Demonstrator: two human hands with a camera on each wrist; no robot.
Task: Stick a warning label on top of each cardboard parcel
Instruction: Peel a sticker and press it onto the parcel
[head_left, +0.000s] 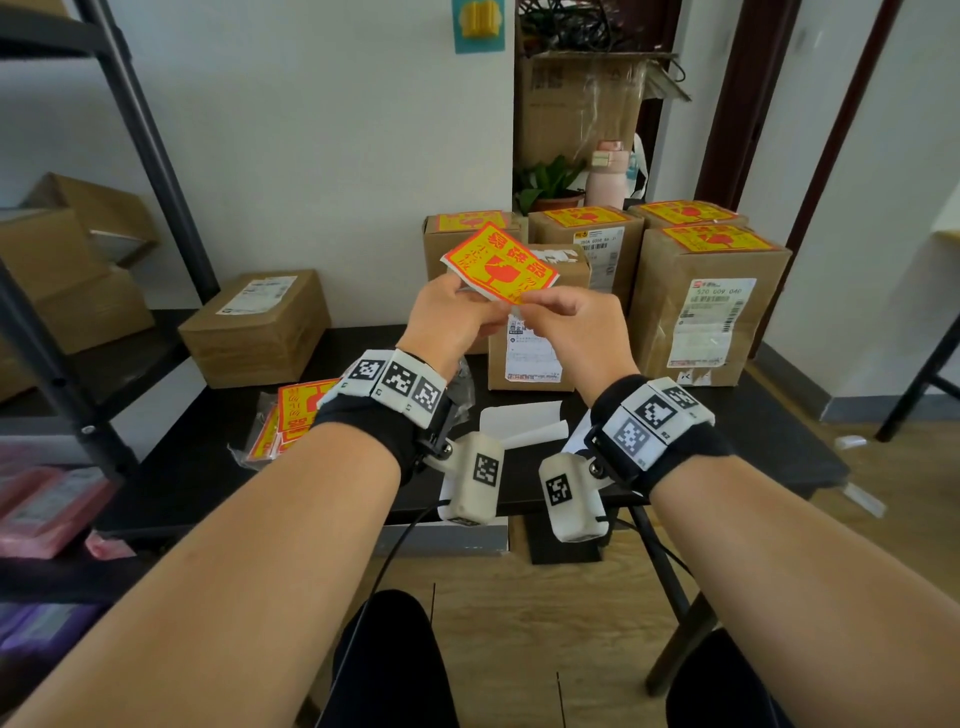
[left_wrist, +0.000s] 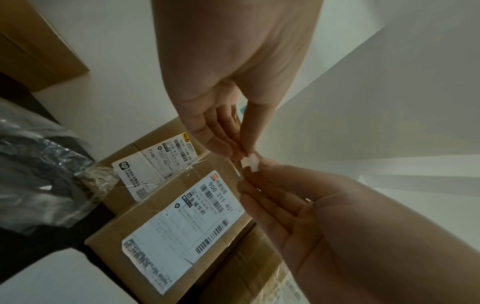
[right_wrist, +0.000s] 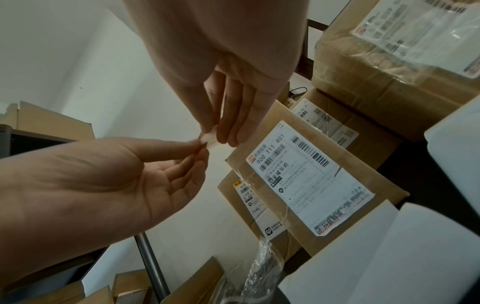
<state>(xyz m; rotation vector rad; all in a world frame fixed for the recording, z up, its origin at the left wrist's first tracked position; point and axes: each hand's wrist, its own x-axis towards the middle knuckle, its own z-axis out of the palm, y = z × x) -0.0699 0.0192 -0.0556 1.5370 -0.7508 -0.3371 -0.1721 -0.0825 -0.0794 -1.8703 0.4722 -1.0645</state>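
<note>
I hold a yellow-and-red warning label (head_left: 500, 262) in the air, printed face up, over the black table (head_left: 208, 467). My left hand (head_left: 464, 304) pinches its near edge, and my right hand (head_left: 543, 306) pinches the corner beside it. The wrist views show both hands meeting on a small white corner (left_wrist: 250, 163) (right_wrist: 208, 141). Just beyond and below stands a brown parcel (head_left: 569, 275) (left_wrist: 166, 205) (right_wrist: 384, 185) with a shipping slip on its front and no warning label on top. A low parcel (head_left: 260, 332) lies at the left, also without one.
Several parcels (head_left: 711, 291) at the back right carry yellow labels on top. A bagged stack of spare labels (head_left: 293, 415) lies at the table's left front, and white backing sheets (head_left: 524, 421) lie below my wrists. A dark shelf frame (head_left: 156, 171) stands at the left.
</note>
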